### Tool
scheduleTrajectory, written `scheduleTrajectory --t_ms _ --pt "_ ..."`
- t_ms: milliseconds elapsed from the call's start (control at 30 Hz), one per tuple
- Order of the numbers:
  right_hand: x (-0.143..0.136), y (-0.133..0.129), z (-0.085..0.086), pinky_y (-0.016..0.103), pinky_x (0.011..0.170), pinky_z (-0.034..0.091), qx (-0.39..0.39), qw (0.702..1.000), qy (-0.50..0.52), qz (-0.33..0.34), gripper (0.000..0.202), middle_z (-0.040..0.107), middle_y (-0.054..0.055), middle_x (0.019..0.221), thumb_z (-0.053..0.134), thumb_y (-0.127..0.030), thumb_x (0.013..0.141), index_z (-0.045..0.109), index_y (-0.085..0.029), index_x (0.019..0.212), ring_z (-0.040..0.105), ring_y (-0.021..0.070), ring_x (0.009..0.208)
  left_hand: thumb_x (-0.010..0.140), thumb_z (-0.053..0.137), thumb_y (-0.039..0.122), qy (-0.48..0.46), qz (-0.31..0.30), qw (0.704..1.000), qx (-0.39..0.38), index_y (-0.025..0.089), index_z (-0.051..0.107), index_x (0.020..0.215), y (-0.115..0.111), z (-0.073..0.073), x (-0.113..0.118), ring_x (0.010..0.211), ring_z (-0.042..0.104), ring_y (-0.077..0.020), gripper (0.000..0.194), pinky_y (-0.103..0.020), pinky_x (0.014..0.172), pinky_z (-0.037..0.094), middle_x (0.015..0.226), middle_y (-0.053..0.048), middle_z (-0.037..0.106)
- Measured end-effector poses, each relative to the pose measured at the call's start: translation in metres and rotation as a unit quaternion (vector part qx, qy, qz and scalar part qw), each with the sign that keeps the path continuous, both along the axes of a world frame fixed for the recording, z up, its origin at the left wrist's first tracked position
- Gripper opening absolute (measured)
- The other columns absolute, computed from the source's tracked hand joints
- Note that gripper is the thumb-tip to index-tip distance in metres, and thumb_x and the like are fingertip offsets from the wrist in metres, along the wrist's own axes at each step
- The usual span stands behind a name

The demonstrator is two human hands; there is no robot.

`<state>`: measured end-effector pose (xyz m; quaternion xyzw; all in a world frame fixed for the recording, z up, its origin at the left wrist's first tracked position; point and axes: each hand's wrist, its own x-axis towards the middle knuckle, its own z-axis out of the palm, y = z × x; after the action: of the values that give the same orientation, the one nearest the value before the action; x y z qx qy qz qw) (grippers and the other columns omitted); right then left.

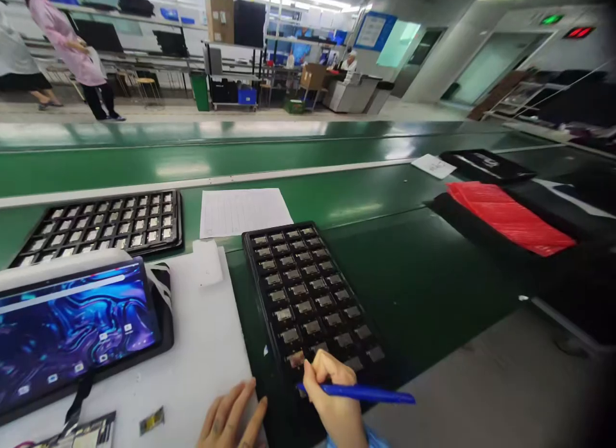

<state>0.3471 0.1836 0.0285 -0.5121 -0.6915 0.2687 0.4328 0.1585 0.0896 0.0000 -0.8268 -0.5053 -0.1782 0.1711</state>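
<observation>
- Workbench surface, glossy green (423, 268), runs left to right; a white rectangular mat (206, 352) covers its near-left part.
- Black moulded plastic tray with a grid of pockets (312, 300) lies near centre, just right of the mat; every pocket I can see holds a small metallic square part. Judged: work sits at the tray's near edge, far rows appear untouched.
- Second black gridded tray, also filled (103, 226), sits far left, well apart from the hands.
- Black-framed tablet with lit blue screen (72, 332) rests on the mat at the left.
- Printed white paper sheet (240, 210) lies beyond the centre tray.
- Right hand (332, 396): fingers curled tight around a slim blue pen-shaped tool (366, 393), fingertips over the tray's nearest row; contact with a part cannot be told.
- Left hand (231, 422): fingers spread flat, empty, resting on the mat's near edge beside the tray.
</observation>
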Motion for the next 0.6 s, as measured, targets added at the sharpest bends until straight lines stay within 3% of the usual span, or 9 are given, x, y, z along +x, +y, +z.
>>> scheduleTrajectory --t_ms 233,367,600 --pt "0.002 -0.001 0.002 0.019 0.040 0.027 0.011 0.999 -0.030 0.016 0.034 0.031 -0.007 0.047 0.046 -0.013 0.076 0.022 -0.021 0.054 0.034 0.0067 0.038 0.088 0.042 0.019 -0.033 -0.012 0.999 -0.023 0.024 0.062 0.107 -0.002 0.003 -0.001 0.096 0.058 -0.0197 0.028 -0.030 0.081 0.040 0.105 -0.006 0.066" --pt "0.006 -0.001 0.003 0.019 0.039 0.029 -0.018 1.000 -0.022 0.000 0.034 0.030 -0.007 0.046 0.043 -0.014 0.080 0.020 -0.022 0.057 0.034 0.0072 0.036 0.087 0.042 0.016 -0.029 -0.006 0.999 -0.022 0.024 0.063 0.105 -0.001 0.005 0.000 0.095 0.059 -0.0191 0.029 -0.031 0.080 0.040 0.104 -0.005 0.067" --pt "-0.005 0.015 0.010 0.019 0.040 0.032 -0.014 0.999 -0.033 -0.013 0.035 0.033 -0.007 0.047 0.046 -0.021 0.082 0.024 -0.022 0.054 0.036 0.0079 0.039 0.090 0.040 0.019 -0.037 -0.010 0.999 -0.002 0.025 0.065 0.101 0.002 0.007 -0.001 0.092 0.059 -0.0171 0.028 -0.029 0.078 0.040 0.099 -0.003 0.069"
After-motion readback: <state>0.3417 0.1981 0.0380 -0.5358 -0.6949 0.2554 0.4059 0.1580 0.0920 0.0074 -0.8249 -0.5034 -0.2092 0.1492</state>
